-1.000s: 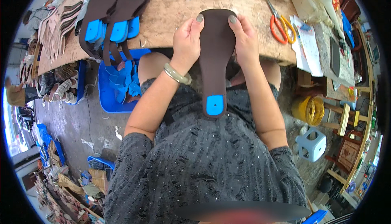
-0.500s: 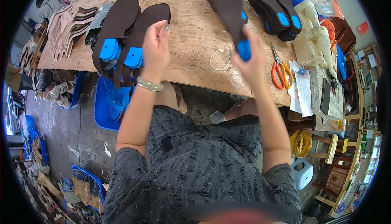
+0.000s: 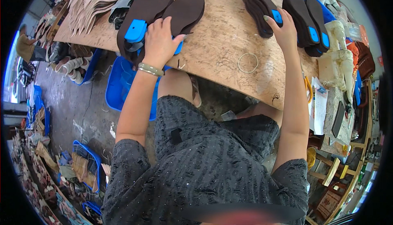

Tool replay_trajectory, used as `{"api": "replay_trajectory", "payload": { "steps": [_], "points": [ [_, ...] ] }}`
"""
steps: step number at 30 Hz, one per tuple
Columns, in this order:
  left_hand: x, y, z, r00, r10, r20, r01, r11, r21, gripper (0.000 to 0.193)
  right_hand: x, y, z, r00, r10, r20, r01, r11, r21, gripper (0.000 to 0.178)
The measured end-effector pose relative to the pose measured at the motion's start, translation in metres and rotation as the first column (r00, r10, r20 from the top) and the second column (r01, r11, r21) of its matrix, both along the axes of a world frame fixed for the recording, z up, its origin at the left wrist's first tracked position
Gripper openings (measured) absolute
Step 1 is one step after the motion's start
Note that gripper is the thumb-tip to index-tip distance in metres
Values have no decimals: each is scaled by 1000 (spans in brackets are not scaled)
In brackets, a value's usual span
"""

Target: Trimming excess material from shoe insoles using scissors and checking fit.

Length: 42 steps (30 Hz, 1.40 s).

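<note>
Clock read over the whole view, 12 straight ahead. Worn wooden tabletop (image 3: 221, 37), scuffed and marked, runs across the top; near edge slopes down toward 2. Left hand (image 3: 159, 45), bracelet (image 3: 150, 69) on wrist, at 11: fingers spread, thumb wide, resting over the heel end of dark brown soles (image 3: 186, 12) near 12. Taller pile of brown soles with blue heel pads (image 3: 145, 6) just beside it at 11. Right hand (image 3: 284, 30) between 1 and 2: thumb and fingers apart at the blue heel pad of a brown sole stack (image 3: 258, 2) at 1; can't tell if it grips. Two more sole piles (image 3: 297, 16) beside it, toward 2. Pale elastic ring (image 3: 256, 64) lies loose on the wood at 2. Pale cut strips (image 3: 96, 6) fanned out between 10 and 11. Papers (image 3: 319, 106) and an orange-yellow handle (image 3: 308, 88) at 3. Whitish lumpy forms (image 3: 333, 63) between 2 and 3. Room: grey concrete floor (image 3: 90, 110), stained, litter scraps. Blue bin (image 3: 109, 96) by the near edge and a blue tub of footwear (image 3: 96, 59), both between 9 and 10. Blue crate (image 3: 97, 159) at 8. Another person (image 3: 26, 47) near 10. Wooden framing (image 3: 331, 172) at 4.
</note>
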<state>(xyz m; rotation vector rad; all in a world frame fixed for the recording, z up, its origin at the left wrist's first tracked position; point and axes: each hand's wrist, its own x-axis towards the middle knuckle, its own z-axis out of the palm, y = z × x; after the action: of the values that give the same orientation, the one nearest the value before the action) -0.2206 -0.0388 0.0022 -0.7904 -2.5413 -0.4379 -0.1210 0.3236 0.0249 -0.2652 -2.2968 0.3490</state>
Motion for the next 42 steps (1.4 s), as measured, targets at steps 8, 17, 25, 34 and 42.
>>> {"api": "replay_trajectory", "payload": {
  "steps": [8, 17, 25, 34, 42],
  "points": [
    [-10, 44, 28, 975, 201, 91, -151, 909, -387, 63, 86, -127, -31, 952, 301, -63, -307, 944, -125, 27],
    [-17, 42, 19, 988, 146, 46, -124, 937, -326, 48, 141, -178, -51, 897, 434, -90, -433, 814, -387, 22],
    [-2, 40, 39, 936, -14, 353, 64, 989, -132, 56, 149, -156, -62, 875, 447, -183, -434, 560, -706, 22],
    [120, 80, 55, -301, -928, 219, -458, 342, 820, 36, 139, -137, -19, 796, 137, -590, -494, -417, -763, 32],
    [177, 78, 14, -113, -959, 259, -339, 282, 897, 31, 189, -139, -10, 827, 198, -526, -462, -292, -837, 28]
  ]
}}
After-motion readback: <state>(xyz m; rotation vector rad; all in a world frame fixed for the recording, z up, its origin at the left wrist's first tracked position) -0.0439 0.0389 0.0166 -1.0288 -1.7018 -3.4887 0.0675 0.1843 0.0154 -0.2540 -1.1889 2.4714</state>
